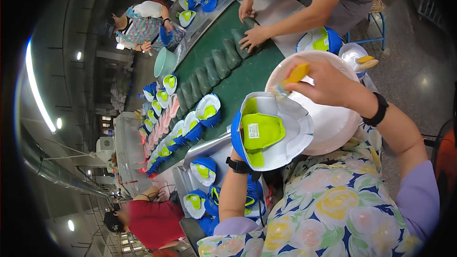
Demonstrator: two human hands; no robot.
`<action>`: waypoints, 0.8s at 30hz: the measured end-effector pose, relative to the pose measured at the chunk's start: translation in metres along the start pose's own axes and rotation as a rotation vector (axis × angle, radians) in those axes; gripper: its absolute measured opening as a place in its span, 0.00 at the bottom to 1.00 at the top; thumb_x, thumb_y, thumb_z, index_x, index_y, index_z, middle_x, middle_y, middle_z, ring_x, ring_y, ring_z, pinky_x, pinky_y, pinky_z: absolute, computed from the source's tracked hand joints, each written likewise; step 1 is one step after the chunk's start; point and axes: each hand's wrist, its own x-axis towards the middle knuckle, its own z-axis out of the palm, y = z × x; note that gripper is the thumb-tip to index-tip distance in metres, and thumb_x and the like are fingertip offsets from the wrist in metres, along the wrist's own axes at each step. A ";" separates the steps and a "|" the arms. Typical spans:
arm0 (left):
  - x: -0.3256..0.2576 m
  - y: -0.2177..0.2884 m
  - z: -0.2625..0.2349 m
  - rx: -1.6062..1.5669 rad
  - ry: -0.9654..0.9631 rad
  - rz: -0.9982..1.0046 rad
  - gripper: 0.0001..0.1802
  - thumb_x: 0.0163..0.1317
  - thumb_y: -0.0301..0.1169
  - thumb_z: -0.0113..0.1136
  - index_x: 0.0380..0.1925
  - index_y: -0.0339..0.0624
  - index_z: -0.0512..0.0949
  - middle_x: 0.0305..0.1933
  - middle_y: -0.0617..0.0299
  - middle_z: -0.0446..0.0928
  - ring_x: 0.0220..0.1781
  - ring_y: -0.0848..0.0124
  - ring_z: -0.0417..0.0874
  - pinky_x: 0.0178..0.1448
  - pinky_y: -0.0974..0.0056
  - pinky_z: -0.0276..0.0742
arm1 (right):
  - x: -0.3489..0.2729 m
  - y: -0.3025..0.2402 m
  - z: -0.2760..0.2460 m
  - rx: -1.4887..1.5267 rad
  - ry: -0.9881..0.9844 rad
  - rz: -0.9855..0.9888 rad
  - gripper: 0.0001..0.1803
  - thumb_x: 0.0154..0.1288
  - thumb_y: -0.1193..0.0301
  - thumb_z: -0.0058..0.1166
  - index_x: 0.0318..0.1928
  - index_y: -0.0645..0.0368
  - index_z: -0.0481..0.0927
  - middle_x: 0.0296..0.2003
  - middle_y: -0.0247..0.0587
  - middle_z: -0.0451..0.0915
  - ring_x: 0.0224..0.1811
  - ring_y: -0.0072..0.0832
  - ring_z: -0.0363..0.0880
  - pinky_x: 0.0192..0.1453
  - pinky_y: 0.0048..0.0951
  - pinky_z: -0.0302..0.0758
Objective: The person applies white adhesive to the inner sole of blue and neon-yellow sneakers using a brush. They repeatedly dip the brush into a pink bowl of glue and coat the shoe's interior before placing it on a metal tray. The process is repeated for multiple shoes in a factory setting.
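Note:
My left hand (235, 154) is mostly hidden under a blue and white shoe upper (297, 135) with a lime-green tongue, and props it up with the white inner side facing me. In my right hand (326, 83) is a brush (298, 73) with a yellow handle, gripped between thumb and fingers. Its bristles touch or nearly touch the upper's far white edge. Beneath and beyond the upper sits a wide whitish bowl (333, 126), partly covered by my right hand and the upper.
A green conveyor belt (226, 97) carries dark shoe lasts (212, 71), pink pieces (164, 121) and shoe uppers (208, 109). Across it, a co-worker's hands (254, 35) touch the lasts. More uppers (203, 170) lie left of my arm. A small container with brushes (354, 57) stands beyond the bowl.

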 end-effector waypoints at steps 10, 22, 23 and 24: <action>0.022 0.030 -0.108 -0.110 0.135 0.254 0.31 0.74 0.45 0.54 0.71 0.44 0.64 0.68 0.50 0.73 0.63 0.51 0.80 0.62 0.46 0.82 | -0.005 0.007 -0.002 -0.093 -0.101 0.466 0.12 0.62 0.68 0.65 0.37 0.66 0.83 0.27 0.43 0.83 0.30 0.29 0.81 0.37 0.31 0.75; 0.063 0.015 -0.390 1.377 0.965 0.329 0.29 0.71 0.26 0.53 0.71 0.43 0.63 0.61 0.52 0.76 0.55 0.61 0.82 0.56 0.57 0.82 | -0.026 0.021 -0.002 -0.012 -0.314 0.628 0.08 0.63 0.75 0.64 0.40 0.64 0.79 0.35 0.39 0.81 0.37 0.24 0.82 0.44 0.26 0.77; 0.072 0.013 -0.375 1.332 0.992 0.264 0.28 0.71 0.26 0.53 0.70 0.42 0.65 0.59 0.53 0.77 0.54 0.62 0.83 0.56 0.58 0.82 | -0.038 0.027 -0.004 -0.068 -0.327 0.677 0.08 0.63 0.76 0.63 0.40 0.63 0.78 0.35 0.39 0.81 0.38 0.23 0.81 0.44 0.26 0.77; 0.075 0.026 -0.330 1.114 0.948 0.243 0.27 0.71 0.27 0.53 0.69 0.41 0.67 0.58 0.54 0.79 0.53 0.64 0.84 0.55 0.59 0.82 | -0.049 0.027 -0.008 -0.048 -0.275 0.771 0.07 0.64 0.76 0.62 0.40 0.64 0.78 0.35 0.37 0.80 0.39 0.22 0.81 0.44 0.25 0.77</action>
